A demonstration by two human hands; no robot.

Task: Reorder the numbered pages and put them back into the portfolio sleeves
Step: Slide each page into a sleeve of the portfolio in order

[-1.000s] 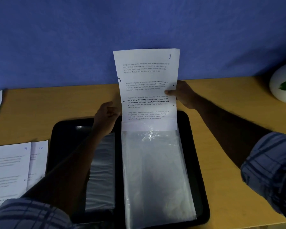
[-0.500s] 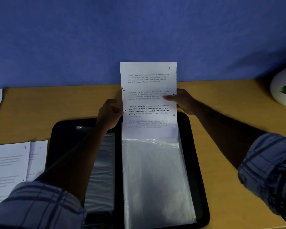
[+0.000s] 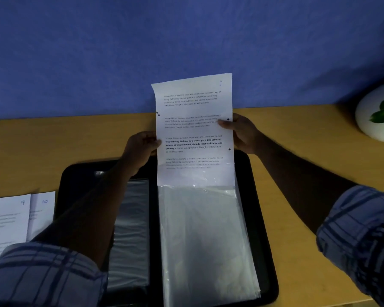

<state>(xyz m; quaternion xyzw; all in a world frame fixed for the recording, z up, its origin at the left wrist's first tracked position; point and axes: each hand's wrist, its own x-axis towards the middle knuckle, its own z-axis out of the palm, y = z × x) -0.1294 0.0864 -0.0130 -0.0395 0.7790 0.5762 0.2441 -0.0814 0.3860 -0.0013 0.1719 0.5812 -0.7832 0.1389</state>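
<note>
Page 1 [image 3: 194,129], its bottom lines blurred inside the portfolio sleeve [image 3: 204,240], is pinched at both edges by the left hand [image 3: 140,149] and right hand [image 3: 242,134].

Both our forearms reach forward, left hand [image 3: 142,149] and right hand [image 3: 242,134] pinching opposite edges of the page [image 3: 195,129], thumbs apparently in front.
</note>
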